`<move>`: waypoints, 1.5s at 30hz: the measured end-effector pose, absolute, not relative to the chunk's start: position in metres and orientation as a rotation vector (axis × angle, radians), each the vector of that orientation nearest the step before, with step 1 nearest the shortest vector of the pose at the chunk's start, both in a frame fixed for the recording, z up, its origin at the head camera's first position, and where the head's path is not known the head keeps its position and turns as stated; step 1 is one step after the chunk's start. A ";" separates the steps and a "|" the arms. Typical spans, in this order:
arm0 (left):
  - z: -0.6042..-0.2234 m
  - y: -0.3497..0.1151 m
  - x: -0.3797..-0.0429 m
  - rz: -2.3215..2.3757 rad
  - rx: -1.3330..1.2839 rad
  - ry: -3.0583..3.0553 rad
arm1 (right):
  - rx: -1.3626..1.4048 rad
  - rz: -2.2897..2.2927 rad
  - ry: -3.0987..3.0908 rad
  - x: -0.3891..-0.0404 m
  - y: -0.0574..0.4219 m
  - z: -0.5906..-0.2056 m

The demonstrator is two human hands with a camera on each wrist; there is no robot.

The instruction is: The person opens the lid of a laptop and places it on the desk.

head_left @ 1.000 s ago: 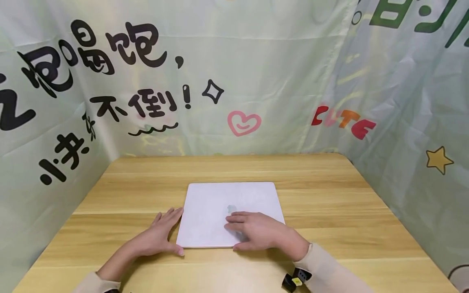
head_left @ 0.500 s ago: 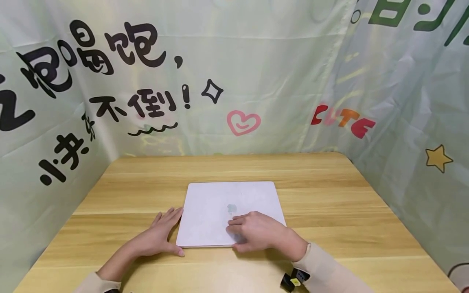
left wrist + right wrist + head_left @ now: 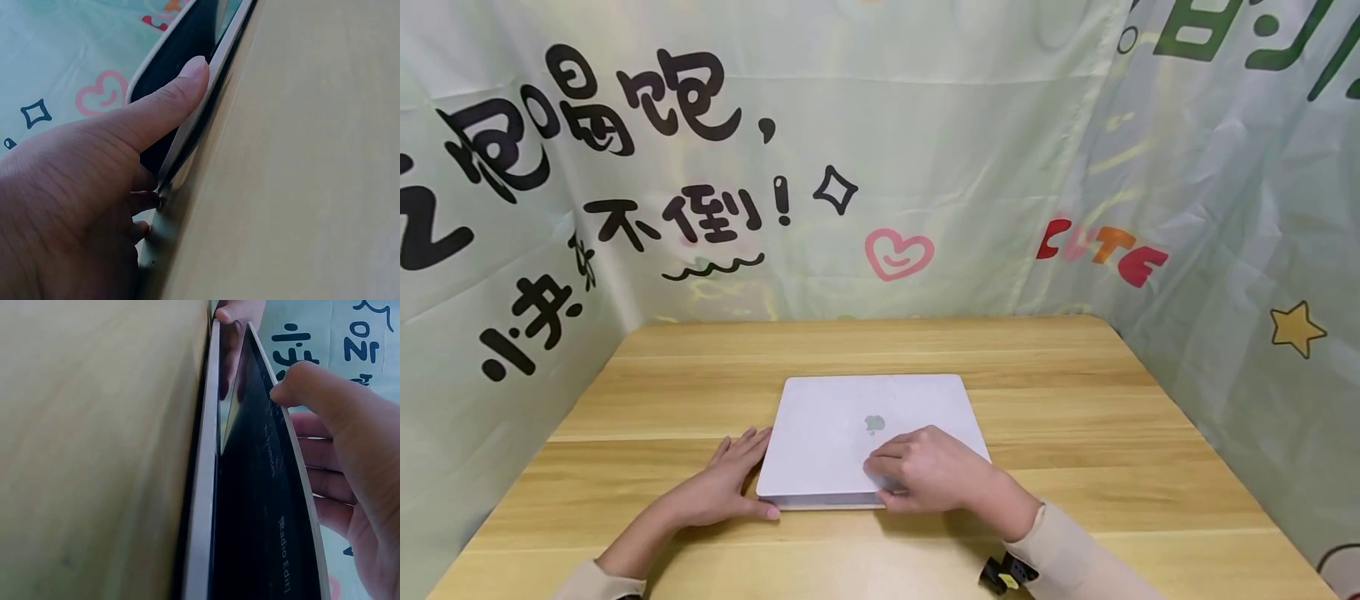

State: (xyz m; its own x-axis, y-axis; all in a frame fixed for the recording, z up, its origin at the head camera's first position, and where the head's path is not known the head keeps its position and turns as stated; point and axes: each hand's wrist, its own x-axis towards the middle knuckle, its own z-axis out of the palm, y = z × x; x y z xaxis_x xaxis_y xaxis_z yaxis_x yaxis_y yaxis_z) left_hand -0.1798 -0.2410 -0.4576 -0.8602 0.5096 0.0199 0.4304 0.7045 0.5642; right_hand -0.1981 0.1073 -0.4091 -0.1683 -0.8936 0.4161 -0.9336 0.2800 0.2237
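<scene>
A silver laptop [image 3: 831, 433] lies on the wooden table, its lid slightly raised at the front. My right hand [image 3: 936, 471] pinches the lid's front edge, fingers bent over the outer face and thumb at the edge. In the right wrist view, the thumb overlaps the lid rim beside the dark screen [image 3: 262, 487], which shows some text. My left hand [image 3: 722, 483] rests against the left front corner, its fingers straight along the side. In the left wrist view, its thumb [image 3: 175, 94] lies at the front edge of the laptop base [image 3: 203, 103].
The wooden table [image 3: 700, 367] extends around the laptop on all sides. A pale green printed cloth [image 3: 970, 150] hangs behind the table and along both sides. A small black device [image 3: 1007, 573] is strapped at the right wrist.
The lid's front edge has risen from the base, and a gap now shows along the front. My right fingers have bent more over the lid. My left hand has hardly moved.
</scene>
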 end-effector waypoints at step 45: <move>-0.459 -0.239 -0.180 0.825 0.721 2.781 | 1.369 0.138 -2.013 -0.230 0.111 -0.319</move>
